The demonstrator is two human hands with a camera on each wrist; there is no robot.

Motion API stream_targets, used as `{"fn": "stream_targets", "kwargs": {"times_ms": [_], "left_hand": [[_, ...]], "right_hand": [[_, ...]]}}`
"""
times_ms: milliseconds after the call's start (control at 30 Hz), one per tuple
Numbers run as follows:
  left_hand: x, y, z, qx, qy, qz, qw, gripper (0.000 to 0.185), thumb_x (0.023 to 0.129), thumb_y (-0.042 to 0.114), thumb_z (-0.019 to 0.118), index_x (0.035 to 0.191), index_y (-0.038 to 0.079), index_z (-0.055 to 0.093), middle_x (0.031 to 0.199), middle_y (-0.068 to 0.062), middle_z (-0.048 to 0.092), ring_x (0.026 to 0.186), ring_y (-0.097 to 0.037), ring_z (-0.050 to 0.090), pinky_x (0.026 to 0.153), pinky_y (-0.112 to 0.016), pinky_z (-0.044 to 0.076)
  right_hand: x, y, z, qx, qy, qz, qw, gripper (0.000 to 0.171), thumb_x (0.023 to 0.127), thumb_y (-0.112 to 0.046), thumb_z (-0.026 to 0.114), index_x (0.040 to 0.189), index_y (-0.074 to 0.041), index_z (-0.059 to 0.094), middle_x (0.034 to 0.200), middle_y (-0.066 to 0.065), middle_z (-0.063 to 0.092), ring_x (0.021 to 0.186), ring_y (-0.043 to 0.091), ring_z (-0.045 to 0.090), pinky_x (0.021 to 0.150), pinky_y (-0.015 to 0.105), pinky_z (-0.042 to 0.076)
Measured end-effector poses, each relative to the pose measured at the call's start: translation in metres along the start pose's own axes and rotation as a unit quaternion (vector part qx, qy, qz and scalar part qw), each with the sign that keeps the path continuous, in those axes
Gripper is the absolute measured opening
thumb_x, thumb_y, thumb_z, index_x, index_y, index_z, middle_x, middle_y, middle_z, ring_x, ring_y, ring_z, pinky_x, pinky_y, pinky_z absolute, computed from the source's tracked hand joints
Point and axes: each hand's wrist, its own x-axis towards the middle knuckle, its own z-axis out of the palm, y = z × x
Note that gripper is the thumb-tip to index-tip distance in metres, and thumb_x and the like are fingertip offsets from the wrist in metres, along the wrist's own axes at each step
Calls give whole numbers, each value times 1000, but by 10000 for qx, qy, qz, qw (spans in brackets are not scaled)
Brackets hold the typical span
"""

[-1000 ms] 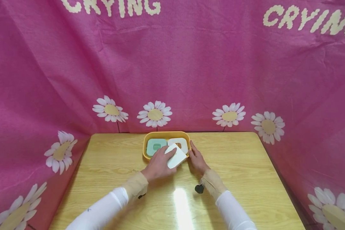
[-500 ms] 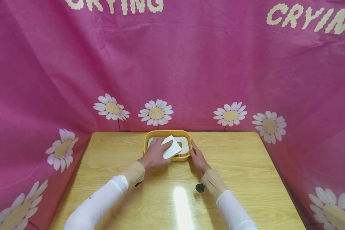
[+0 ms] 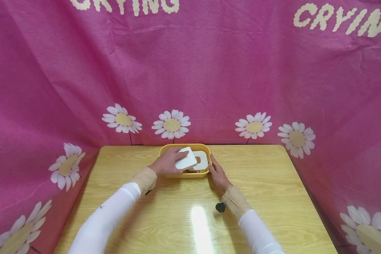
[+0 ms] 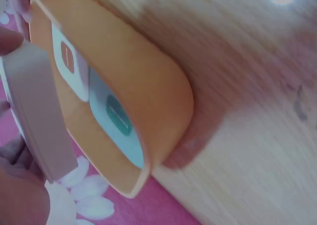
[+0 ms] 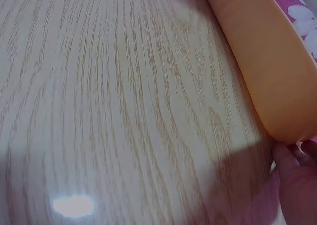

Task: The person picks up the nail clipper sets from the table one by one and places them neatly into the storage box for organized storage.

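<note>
My left hand [image 3: 167, 163] grips a white box [image 3: 186, 160] with rounded corners and small print, holding it tilted over the left half of a yellow-orange bin [image 3: 195, 175]. In the left wrist view the held box's side wall [image 4: 39, 111] stands beside the bin's opening. Inside the bin lie a white box with a brown label [image 4: 68, 57] and a mint-green box with a green label [image 4: 118, 115], side by side. The left hand hides the mint-green one in the head view. My right hand [image 3: 219, 177] rests with extended fingers against the bin's right end.
The bin stands at the back edge of a light wooden table [image 3: 260, 183], close to a pink curtain [image 3: 209, 88] printed with daisies. A bright light reflection [image 3: 201, 225] shows on the tabletop. A small black thing [image 3: 220, 207] is at the right wrist.
My left hand has carried the white box left and a little back, from over the bin's front right to over its left half. The right hand has stayed at the bin's end.
</note>
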Motion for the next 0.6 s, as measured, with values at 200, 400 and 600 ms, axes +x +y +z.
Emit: {"fn": "stream_targets", "kwargs": {"times_ms": [200,400,600], "left_hand": [[3,-7,-4,-42,-139,88,9999,89,75,25,86,156,11,51,153,-23,50,134,-37,52,113,-48,44],[7,-14,-6,21,-244,85,9997,93,73,22,86,157,12,49,157,-22,48,135,-36,54,113,-46,45],[13,-21,-7,247,-302,357,9986,91,73,19,88,155,8,51,153,-23,52,132,-37,57,112,-45,47]], "right_hand": [[-1,1,-2,21,-4,67,10000,62,113,-8,35,168,-6,7,174,19,5,160,31,6,127,45,15],[-1,1,-2,266,-18,198,9994,62,114,-7,35,169,-9,7,175,15,2,161,28,4,128,43,15],[-2,1,-3,-276,76,78,9996,60,114,-10,37,168,-7,11,175,15,7,161,30,6,128,45,14]]}}
